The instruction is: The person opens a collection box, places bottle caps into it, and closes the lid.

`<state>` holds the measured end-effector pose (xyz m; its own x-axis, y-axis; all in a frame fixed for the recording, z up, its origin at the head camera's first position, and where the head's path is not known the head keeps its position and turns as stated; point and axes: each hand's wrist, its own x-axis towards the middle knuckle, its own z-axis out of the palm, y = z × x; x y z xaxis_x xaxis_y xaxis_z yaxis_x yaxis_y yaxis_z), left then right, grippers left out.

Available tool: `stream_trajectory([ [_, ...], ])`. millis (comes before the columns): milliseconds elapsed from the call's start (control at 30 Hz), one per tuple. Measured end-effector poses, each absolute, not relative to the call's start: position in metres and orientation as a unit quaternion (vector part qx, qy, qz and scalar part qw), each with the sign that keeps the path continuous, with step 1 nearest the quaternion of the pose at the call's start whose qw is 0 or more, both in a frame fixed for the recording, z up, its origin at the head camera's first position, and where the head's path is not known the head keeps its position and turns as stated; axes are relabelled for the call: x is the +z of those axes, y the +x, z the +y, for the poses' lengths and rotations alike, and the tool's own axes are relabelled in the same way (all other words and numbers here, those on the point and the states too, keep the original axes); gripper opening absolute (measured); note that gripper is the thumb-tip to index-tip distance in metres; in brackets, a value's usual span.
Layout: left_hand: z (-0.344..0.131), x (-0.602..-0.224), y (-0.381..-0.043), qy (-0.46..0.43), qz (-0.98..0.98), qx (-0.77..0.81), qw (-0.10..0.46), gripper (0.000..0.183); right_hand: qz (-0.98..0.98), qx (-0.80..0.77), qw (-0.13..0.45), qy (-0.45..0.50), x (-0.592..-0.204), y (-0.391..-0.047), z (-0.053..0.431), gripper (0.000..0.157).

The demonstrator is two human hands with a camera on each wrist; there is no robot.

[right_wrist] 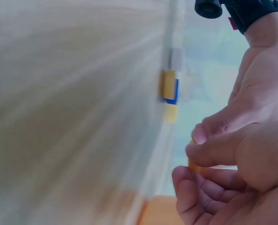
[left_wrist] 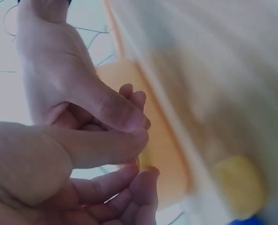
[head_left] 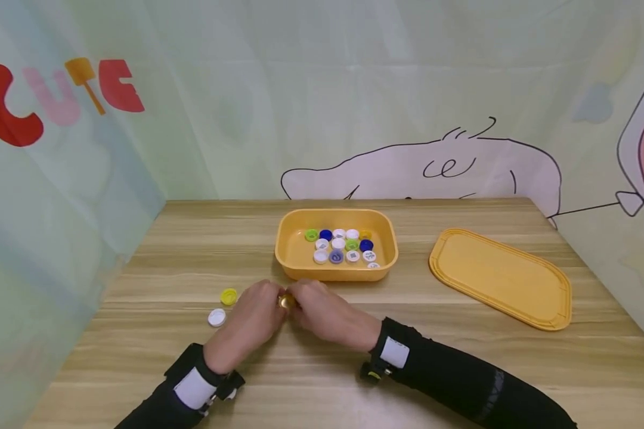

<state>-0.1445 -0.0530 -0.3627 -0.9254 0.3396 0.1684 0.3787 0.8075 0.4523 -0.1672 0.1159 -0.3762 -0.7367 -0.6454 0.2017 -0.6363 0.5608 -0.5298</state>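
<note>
Just in front of the tray, both hands meet around a small yellow bottle cap [head_left: 286, 301]. My left hand [head_left: 252, 319] pinches it from the left, while thumb and fingers of my right hand [head_left: 324, 310] pinch its right side. Only a thin edge of the cap [right_wrist: 193, 165] shows between the fingers in the right wrist view. On the table beside the left hand lie a yellow cap [head_left: 228, 297] and a white cap [head_left: 217, 317]. A blue cap [right_wrist: 176, 91] appears behind a yellow one in the right wrist view; the left hand hides it from the head camera.
A deep yellow tray [head_left: 282, 253] stands just beyond the hands, holding several white, blue, green and yellow caps. To the right lies a flat yellow lid [head_left: 499, 279]. A printed cloth backdrop [head_left: 354, 107] rises at the table's back edge.
</note>
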Motion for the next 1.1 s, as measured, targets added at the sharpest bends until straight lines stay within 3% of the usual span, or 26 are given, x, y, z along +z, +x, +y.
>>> stream_trajectory([
  [200, -0.044, -0.338, -0.151, -0.166, -0.944, -0.280, 0.056, 0.017, 0.883, -0.318, -0.024, -0.344, -0.354, -0.172, 0.124, 0.020],
  [367, -0.038, -0.319, -0.163, -0.146, -0.947, -0.280, 0.055, 0.030, 0.887, -0.310, -0.057, -0.338, -0.337, -0.183, 0.129, 0.019],
  [633, -0.025, -0.300, -0.188, -0.157, -0.938, -0.300, 0.069, 0.028, 0.890, -0.317, -0.093, -0.314, -0.319, -0.206, 0.142, 0.020],
  [1100, -0.001, -0.312, -0.235, -0.136, -0.937, -0.318, 0.047, 0.023, 0.900, -0.304, -0.100, -0.297, -0.336, -0.248, 0.155, 0.024],
])
